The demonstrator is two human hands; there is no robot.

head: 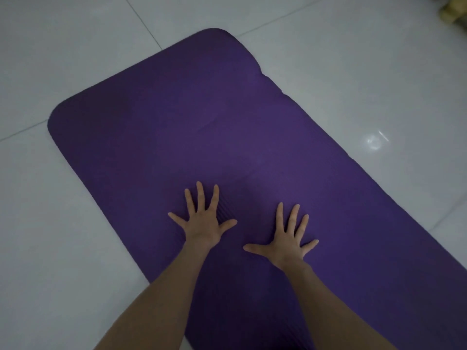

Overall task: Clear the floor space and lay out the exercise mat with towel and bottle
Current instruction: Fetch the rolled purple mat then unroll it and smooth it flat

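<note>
A purple exercise mat [202,117] lies unrolled and flat on the floor, running from the upper left to the lower right. My left hand [203,221] rests palm down on the mat with its fingers spread. Beside it, a little nearer to me, my right hand [286,242] also presses flat on the mat, fingers apart. Neither hand holds anything. The mat's right edge has a slight ripple. No towel or bottle is in view.
Glossy pale floor tiles [63,210] surround the mat on the left, far and right sides. A blurred yellowish object [453,10] sits at the top right corner. A light reflection [375,142] shines on the tiles to the right.
</note>
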